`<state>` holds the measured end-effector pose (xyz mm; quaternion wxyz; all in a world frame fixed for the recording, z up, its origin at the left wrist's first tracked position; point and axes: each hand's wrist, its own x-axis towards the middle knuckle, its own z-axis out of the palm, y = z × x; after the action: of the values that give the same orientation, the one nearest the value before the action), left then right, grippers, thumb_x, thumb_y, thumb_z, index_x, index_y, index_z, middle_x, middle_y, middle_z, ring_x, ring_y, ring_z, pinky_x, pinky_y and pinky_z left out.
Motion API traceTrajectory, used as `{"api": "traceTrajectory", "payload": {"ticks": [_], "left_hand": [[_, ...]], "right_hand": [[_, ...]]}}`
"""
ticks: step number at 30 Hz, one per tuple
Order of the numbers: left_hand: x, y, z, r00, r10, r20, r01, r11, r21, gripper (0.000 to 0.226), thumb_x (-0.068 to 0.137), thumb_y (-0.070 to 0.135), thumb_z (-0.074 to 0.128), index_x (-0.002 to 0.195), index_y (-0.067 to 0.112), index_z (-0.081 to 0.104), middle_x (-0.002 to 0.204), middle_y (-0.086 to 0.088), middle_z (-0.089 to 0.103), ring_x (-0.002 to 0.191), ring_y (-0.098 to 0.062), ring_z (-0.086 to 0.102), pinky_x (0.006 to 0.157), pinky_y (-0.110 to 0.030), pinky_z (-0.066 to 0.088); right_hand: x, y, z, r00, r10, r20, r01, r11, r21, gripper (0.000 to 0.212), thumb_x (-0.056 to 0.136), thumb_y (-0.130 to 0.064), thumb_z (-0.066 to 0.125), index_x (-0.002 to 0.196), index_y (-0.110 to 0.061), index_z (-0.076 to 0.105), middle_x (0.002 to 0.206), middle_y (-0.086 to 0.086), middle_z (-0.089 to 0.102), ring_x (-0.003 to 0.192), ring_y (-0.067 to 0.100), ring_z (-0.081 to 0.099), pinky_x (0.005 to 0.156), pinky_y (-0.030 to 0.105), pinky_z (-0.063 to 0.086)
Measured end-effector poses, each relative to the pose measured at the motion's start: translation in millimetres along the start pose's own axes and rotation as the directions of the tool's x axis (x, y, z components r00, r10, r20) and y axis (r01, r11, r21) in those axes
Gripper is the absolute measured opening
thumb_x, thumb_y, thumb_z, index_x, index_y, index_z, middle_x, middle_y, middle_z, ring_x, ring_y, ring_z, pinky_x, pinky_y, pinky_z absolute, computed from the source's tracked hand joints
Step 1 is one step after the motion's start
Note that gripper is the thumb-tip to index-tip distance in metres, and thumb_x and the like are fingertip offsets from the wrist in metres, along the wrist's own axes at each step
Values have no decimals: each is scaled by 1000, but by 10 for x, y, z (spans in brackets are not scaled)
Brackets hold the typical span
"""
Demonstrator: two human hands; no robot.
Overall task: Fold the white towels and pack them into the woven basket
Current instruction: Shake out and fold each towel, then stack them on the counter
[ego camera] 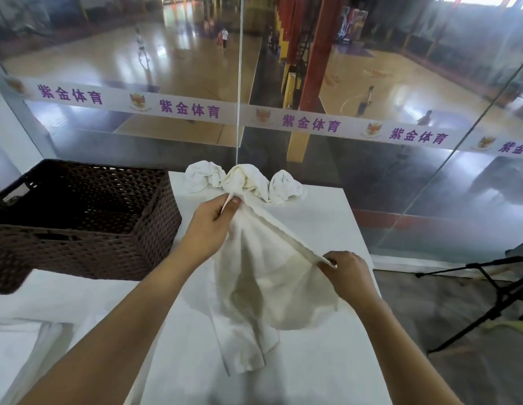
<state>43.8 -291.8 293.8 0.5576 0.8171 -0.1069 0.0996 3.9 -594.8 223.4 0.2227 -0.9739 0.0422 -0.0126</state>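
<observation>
Purple characters 紫金体育 repeat with a phoenix-like crest along the white band (196, 108) on the glass. My left hand (213, 220) pinches one corner of the white towel (266, 282), my right hand (346, 268) pinches another; the taut top edge runs far-left to near-right, the rest hanging onto the white table (321, 226). Crumpled towels (242, 182) lie at its far edge; the woven basket (79, 217) sits left.
</observation>
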Motion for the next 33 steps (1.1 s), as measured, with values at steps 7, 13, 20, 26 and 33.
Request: {"api": "traceTrajectory", "payload": {"ticks": [7, 13, 20, 26, 33], "left_hand": [[976, -188, -216, 983, -125, -135, 128, 992, 14, 44, 94, 33, 62, 71, -1, 49, 65, -7, 38, 63, -16, 36, 65, -32, 29], [1939, 332, -305, 947, -218, -237, 204, 975, -82, 22, 92, 26, 72, 71, 17, 71, 64, 3, 64, 61, -11, 58, 63, -26, 45], [2532, 1279, -489, 923, -129, -362, -8, 936, -353, 9, 95, 18, 69, 91, 22, 76, 88, -3, 75, 78, -27, 72, 82, -43, 62], [2221, 1429, -599, 939, 28, -344, -176, 896, -408, 20, 99, 14, 63, 114, 9, 74, 112, -6, 74, 101, -20, 73, 88, -41, 60], [1020, 425, -426, 979, -104, -174, 14, 891, -454, 37, 98, 2, 57, 88, 27, 82, 96, 1, 76, 97, -21, 70, 96, -39, 57]], "right_hand": [[1197, 142, -817, 961, 164, -224, -99, 956, 275, 9, 89, -29, 77, 88, -21, 81, 80, 1, 75, 79, 26, 66, 74, 37, 54], [2336, -256, -1635, 877, 398, -270, -100, 701, 706, 15, 88, -24, 79, 98, -13, 77, 90, 6, 72, 81, 30, 71, 56, 39, 63], [2443, -691, -2655, 816, 289, -500, 401, 340, 851, 24, 93, -12, 71, 112, 2, 71, 87, -2, 67, 85, 7, 65, 79, 27, 61], [1925, -600, -2776, 766, 141, -627, 544, 377, 749, 7, 99, -13, 64, 100, -8, 69, 89, -4, 66, 89, 8, 63, 91, 35, 59], [971, -30, -1491, 871, 232, -433, 337, 361, 870, 14, 100, -16, 64, 97, -18, 77, 91, -5, 72, 93, 13, 67, 87, 30, 60]]}}
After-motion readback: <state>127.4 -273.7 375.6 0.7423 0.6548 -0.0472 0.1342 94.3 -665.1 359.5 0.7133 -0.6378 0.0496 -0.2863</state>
